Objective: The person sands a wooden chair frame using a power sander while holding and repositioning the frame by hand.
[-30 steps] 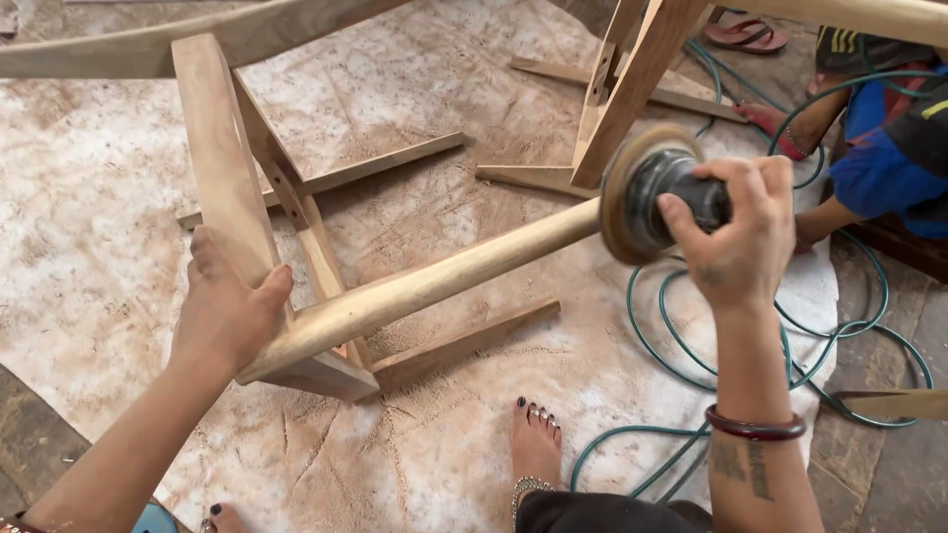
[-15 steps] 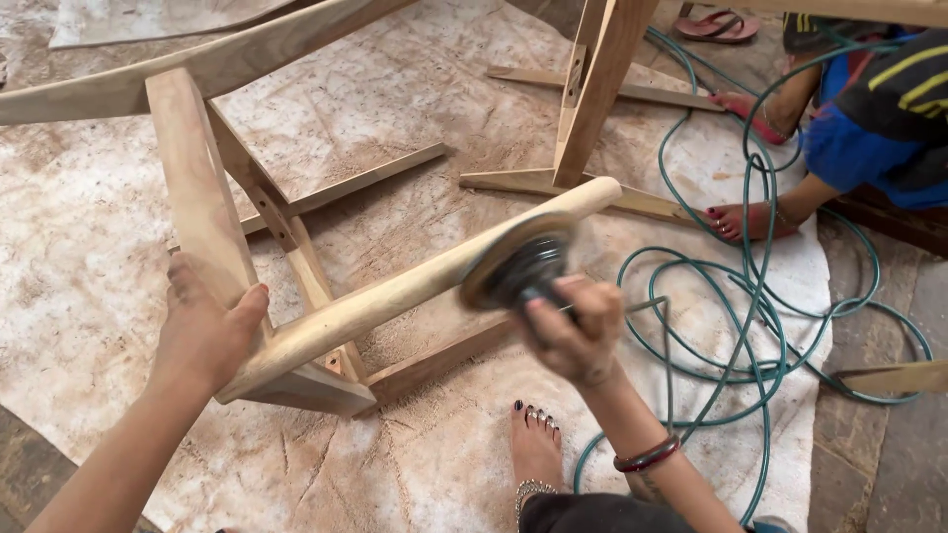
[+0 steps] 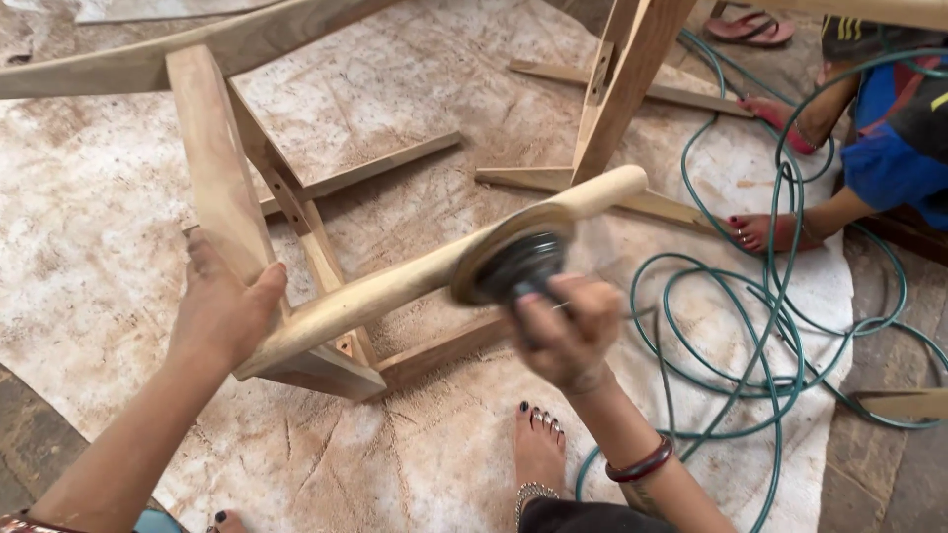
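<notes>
The wooden frame (image 3: 227, 188) lies on its side on the floor sheet (image 3: 89, 257), left of centre. Its rounded leg (image 3: 395, 286) slants from lower left up to the right. The left hand (image 3: 222, 311) sits against the leg's lower end; the right hand (image 3: 563, 331) is further right, holding the disc sander (image 3: 509, 262) against the leg's near side. Behind stands a second frame (image 3: 622, 89). To the right, a coiled hose (image 3: 760, 336) lies on the floor, with another person's foot (image 3: 765, 232) just beyond it. The person's own foot (image 3: 538, 444) rests below the sander.
</notes>
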